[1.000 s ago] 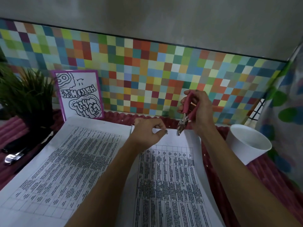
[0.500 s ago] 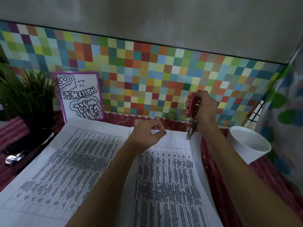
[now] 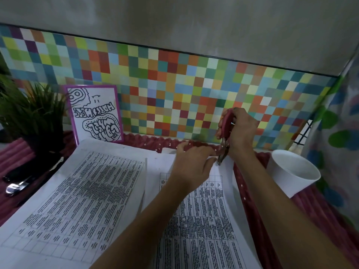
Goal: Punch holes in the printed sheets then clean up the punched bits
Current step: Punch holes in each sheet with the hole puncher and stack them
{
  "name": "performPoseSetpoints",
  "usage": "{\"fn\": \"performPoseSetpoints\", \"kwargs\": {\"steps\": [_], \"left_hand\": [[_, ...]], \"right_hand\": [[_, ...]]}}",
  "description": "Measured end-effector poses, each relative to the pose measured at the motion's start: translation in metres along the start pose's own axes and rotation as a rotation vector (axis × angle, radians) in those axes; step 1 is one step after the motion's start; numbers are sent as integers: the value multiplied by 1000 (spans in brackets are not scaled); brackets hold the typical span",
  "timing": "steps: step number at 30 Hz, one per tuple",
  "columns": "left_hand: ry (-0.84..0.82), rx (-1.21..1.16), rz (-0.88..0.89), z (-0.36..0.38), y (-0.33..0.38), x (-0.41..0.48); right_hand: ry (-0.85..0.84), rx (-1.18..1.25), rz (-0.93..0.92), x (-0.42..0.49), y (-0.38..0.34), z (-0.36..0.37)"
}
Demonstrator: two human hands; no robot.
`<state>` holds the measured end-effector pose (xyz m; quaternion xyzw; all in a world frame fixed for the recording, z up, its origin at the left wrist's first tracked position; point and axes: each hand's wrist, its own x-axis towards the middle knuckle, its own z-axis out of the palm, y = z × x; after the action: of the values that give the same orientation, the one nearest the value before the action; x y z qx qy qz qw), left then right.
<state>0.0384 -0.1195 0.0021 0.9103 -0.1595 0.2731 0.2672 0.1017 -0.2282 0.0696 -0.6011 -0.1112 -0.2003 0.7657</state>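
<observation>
Two printed sheets with tables lie on a pink ribbed cloth: a left sheet (image 3: 81, 193) and a right sheet (image 3: 206, 216). My right hand (image 3: 240, 131) grips a pink-handled hole punch (image 3: 225, 133) upright, its metal jaws at the right sheet's far right corner. My left hand (image 3: 192, 166) pinches the sheet's top edge just left of the jaws. Small white punched bits (image 3: 241, 185) lie scattered on the cloth by the sheet's right edge and beyond its far edge.
A white cup (image 3: 291, 171) stands on its side-tilted base at the right. A framed drawing (image 3: 95, 113) leans on the tiled wall. A green plant (image 3: 33, 111) and a dark tool (image 3: 21, 183) sit at the left. A dotted curtain (image 3: 340, 133) hangs right.
My right hand moved the punch rightward along the top edge to the sheet's corner. My left hand followed to the right along the edge, closer to the jaws.
</observation>
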Motion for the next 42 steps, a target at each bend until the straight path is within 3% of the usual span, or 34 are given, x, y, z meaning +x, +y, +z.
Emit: {"fn": "performPoseSetpoints", "kwargs": {"steps": [6, 18, 27, 34, 38, 42], "left_hand": [[7, -173, -91, 3, -6, 0], [-16, -305, -82, 3, -12, 1], [-5, -214, -37, 8, -12, 1], [32, -12, -27, 13, -9, 4], [13, -91, -4, 13, -10, 3], [-39, -161, 28, 12, -12, 2]], "right_hand": [[12, 0, -49, -4, -2, 4], [29, -12, -156, -6, 1, 9], [-96, 79, 236, -6, -11, 1], [-66, 111, 279, -7, -15, -4], [-47, 110, 312, -6, -16, -10], [-2, 44, 231, -6, -21, -14]]}}
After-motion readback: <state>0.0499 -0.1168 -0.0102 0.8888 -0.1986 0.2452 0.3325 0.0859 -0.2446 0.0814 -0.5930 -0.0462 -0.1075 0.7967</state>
